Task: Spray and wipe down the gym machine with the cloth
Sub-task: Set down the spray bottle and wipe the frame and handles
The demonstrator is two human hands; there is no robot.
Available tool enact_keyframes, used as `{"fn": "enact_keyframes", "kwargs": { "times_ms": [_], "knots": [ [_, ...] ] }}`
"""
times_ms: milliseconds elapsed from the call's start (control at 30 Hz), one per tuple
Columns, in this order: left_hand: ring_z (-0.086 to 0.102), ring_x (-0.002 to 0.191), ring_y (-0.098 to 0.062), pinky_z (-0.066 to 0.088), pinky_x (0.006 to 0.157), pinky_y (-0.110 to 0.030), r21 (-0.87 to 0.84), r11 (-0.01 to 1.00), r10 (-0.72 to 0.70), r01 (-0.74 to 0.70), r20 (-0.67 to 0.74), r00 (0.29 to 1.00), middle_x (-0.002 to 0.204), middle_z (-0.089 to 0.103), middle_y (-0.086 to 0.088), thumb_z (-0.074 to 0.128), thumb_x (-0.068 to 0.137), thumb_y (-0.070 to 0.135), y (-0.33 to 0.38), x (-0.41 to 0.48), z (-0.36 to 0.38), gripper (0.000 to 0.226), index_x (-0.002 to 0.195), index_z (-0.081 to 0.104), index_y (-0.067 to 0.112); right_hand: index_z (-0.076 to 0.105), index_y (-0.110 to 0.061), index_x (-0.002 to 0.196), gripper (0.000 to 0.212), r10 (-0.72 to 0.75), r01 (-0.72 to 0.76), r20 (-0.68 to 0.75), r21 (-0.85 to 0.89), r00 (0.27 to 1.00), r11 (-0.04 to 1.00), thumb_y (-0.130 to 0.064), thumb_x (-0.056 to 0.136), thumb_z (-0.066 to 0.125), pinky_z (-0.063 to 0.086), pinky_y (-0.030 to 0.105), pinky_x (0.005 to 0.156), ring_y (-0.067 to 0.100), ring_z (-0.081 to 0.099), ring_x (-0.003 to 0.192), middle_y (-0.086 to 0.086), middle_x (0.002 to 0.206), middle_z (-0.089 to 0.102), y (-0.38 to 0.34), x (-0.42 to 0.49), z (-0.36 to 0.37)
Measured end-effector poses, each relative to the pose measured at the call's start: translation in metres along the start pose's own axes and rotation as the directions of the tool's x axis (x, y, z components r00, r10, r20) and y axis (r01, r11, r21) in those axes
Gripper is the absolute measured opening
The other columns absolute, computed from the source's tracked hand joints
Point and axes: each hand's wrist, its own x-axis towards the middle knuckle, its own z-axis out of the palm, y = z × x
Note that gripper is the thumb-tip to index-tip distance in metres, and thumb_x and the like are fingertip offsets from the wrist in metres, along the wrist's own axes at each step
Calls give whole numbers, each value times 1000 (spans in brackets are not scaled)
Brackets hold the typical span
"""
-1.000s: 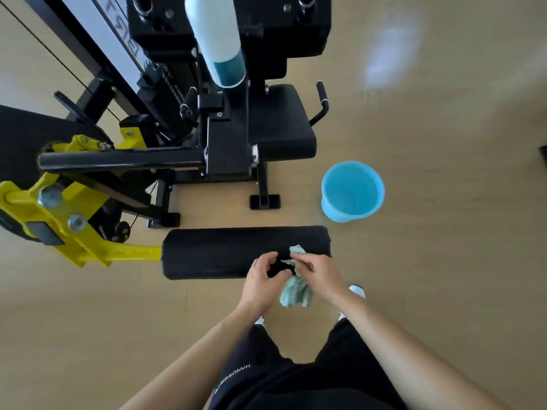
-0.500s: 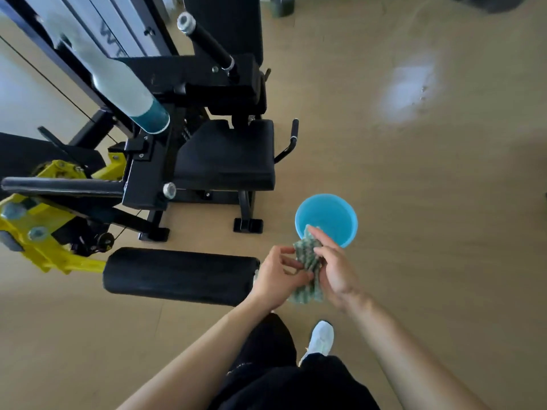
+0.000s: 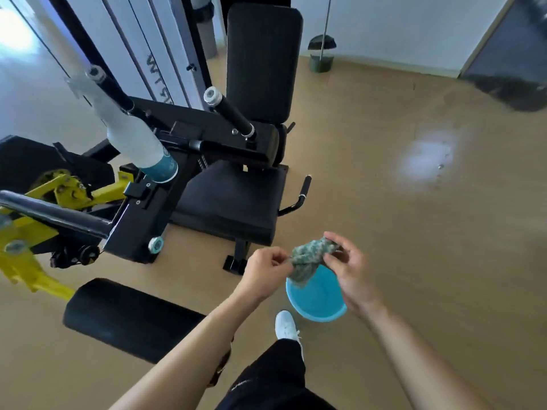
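Note:
A green patterned cloth (image 3: 306,257) is bunched and twisted between my two hands, above a blue bucket (image 3: 321,303) on the floor. My left hand (image 3: 266,269) grips its left end and my right hand (image 3: 346,261) pinches its right end. The black gym machine fills the left: seat (image 3: 231,202), upright backrest (image 3: 262,63), and a black roller pad (image 3: 130,318) lying low at the front left. A white spray bottle with a teal base (image 3: 133,140) stands tilted on the machine's frame, left of the seat.
Yellow lever parts (image 3: 29,241) and a black bar (image 3: 53,214) stick out at the far left. A side handle (image 3: 299,196) juts from the seat. A dark green bin (image 3: 321,53) stands by the far wall. My white shoe (image 3: 285,325) touches the bucket's left side.
My view has lifted and swung right. Both hands carried the cloth away from the roller pad to above the blue bucket, and the cloth is now twisted tighter between them.

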Motion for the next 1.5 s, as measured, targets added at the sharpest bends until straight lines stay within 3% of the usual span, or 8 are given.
{"fn": "enact_keyframes", "kwargs": {
  "times_ms": [167, 400, 533, 733, 1000, 1133, 1367, 1500],
  "knots": [
    [58, 62, -2, 45, 55, -17, -131, 979, 107, -157, -327, 939, 75, 67, 12, 68, 86, 6, 49, 49, -32, 18, 85, 67, 23, 71, -26, 103, 38, -164, 173, 61, -194, 984, 965, 9, 89, 70, 57, 39, 91, 10, 68, 91, -8, 99, 74, -57, 68, 22],
    [50, 74, -3, 42, 69, -16, -151, 951, 46, -268, -792, 608, 88, 51, 9, 75, 89, 13, 87, 106, -70, 20, 92, 60, 25, 68, -18, 106, 25, -439, 468, 162, -297, 884, 832, 1, 90, 71, 61, 30, 79, 9, 71, 86, -2, 105, 74, -138, 149, 100],
    [58, 65, 1, 63, 79, -42, -478, 826, -219, -299, -761, 610, 81, 56, 8, 77, 91, 22, 105, 140, -78, 22, 95, 55, 17, 60, -12, 112, 28, -501, 560, 257, -288, 827, 777, -1, 90, 74, 61, 34, 86, 12, 72, 96, -2, 109, 71, -159, 190, 136],
    [75, 104, -20, 60, 98, -47, -699, 611, -349, -372, -660, 665, 107, 77, -5, 69, 96, 29, 119, 176, -65, 24, 112, 71, 12, 51, -15, 129, 47, -302, 502, 595, -200, 744, 842, 0, 89, 72, 56, 32, 100, 12, 67, 117, 3, 125, 68, -161, 233, 149],
    [71, 113, -16, 56, 99, -30, -636, 544, -312, -547, -759, 572, 117, 75, -2, 50, 109, 12, 151, 195, -39, 23, 121, 69, 16, 64, -13, 139, 41, -268, 782, 829, -284, 491, 554, -15, 99, 65, 53, 27, 100, 14, 67, 107, 5, 110, 71, -175, 273, 148],
    [71, 108, -12, 56, 94, -26, -634, 534, -340, -559, -767, 544, 115, 75, -2, 45, 110, 8, 157, 199, -40, 26, 121, 68, 12, 71, -12, 130, 32, -267, 782, 855, -226, 445, 581, -9, 99, 65, 49, 7, 82, 0, 66, 86, -14, 86, 62, -183, 284, 155],
    [65, 127, -28, 49, 112, -47, -436, 591, -245, -679, -899, 364, 129, 72, -11, 50, 106, 17, 160, 178, -76, 28, 126, 69, 13, 62, -24, 142, 43, -288, 749, 884, -98, 368, 656, -11, 101, 61, 56, 33, 98, 19, 66, 105, 10, 105, 68, -208, 267, 184],
    [68, 119, -21, 53, 106, -41, -353, 678, -169, -645, -928, 332, 123, 74, -6, 53, 106, 11, 147, 181, -74, 29, 131, 68, 6, 58, -30, 145, 48, -332, 847, 888, -107, 317, 521, -10, 102, 57, 56, 28, 92, 19, 65, 93, 11, 95, 67, -217, 265, 187]
  ]
}}
